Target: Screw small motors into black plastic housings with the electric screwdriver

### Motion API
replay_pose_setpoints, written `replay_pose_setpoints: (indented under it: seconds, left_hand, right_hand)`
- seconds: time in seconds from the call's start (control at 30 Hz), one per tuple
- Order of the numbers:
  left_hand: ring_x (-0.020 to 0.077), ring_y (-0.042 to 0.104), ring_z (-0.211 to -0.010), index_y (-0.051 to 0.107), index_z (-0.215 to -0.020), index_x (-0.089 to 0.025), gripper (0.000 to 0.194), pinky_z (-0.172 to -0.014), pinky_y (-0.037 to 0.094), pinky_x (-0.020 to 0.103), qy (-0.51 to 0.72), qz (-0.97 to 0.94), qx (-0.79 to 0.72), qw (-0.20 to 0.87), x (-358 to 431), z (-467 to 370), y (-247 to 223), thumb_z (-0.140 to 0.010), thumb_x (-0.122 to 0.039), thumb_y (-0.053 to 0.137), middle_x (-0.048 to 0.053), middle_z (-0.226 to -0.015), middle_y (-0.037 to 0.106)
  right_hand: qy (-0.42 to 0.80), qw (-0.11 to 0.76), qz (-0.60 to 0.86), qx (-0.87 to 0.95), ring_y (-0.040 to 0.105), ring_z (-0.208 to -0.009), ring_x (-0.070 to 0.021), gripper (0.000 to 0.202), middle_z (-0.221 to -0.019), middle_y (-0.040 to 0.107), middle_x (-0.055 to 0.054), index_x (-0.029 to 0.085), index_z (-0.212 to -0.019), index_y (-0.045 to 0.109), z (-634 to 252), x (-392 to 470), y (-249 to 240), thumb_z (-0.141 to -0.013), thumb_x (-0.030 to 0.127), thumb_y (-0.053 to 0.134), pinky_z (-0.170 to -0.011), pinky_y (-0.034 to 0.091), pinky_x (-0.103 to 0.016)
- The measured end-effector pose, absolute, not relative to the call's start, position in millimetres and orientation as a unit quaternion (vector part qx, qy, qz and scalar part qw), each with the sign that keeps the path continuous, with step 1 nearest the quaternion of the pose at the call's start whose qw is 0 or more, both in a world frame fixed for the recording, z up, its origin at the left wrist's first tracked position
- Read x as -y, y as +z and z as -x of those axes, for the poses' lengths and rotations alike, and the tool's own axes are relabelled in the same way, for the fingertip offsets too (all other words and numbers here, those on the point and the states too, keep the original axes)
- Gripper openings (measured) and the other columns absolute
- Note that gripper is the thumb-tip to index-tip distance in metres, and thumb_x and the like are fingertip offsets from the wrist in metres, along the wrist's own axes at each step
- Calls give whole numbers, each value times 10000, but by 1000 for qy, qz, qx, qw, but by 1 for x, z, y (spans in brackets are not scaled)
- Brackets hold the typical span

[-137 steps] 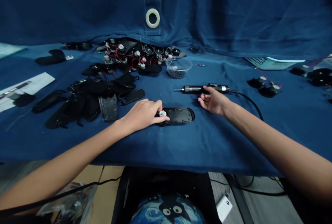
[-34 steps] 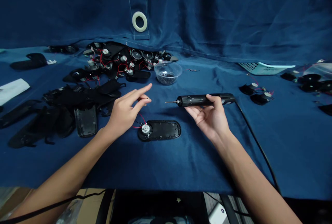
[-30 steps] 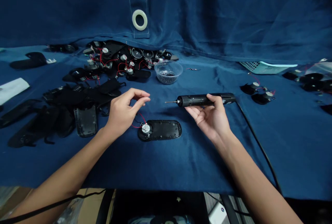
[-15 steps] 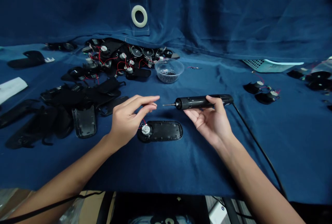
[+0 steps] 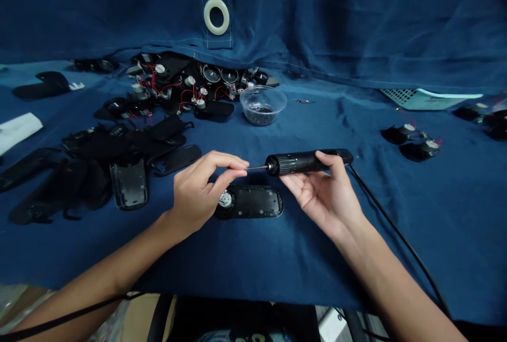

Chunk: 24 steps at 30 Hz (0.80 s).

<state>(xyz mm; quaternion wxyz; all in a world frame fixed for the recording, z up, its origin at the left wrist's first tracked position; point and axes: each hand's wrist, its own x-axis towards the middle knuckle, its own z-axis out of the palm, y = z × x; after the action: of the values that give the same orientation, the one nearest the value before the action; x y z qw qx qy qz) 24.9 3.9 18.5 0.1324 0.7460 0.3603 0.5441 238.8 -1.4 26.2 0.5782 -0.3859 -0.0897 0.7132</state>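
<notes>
A black electric screwdriver (image 5: pixel 295 163) lies level in my right hand (image 5: pixel 328 188), its thumb on top and fingers beneath, with the bit pointing left. My left hand (image 5: pixel 198 188) is closed in a pinch at the tip of that bit; anything small between the fingertips is hidden. Below the screwdriver, a black oblong shell (image 5: pixel 257 202) rests on the blue cloth, with a round silver motor (image 5: pixel 225 199) at its left end, partly behind my left hand. Behind my hands stands a clear bowl (image 5: pixel 263 100) holding small dark screws.
Black housings (image 5: pixel 129 186) are heaped at the left, with wired parts (image 5: pixel 190 88) behind them. A light blue basket (image 5: pixel 428 100) stands at the back right, near two wired pieces (image 5: pixel 420 149). The screwdriver's cable (image 5: pixel 396 225) runs down the right side.
My left fingertips have moved right and closed onto the bit's tip. The screwdriver stays in my right hand, and the view has shifted slightly.
</notes>
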Motion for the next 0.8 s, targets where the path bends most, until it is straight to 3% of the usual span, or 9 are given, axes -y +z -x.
replay_pose_setpoints:
  seconds: [0.8]
  left_hand:
    - [143,699,-841,651,-902,-187,113,-744,558,273,549,-745,-326,190,0,-23,21,-851,-86,659,4,-879,728]
  right_hand:
    - [722,564,392,83,732,-915,-246,276,-967,718,-208,89,-992,564,-237,4,26,-850,324,532,-863,586,-316]
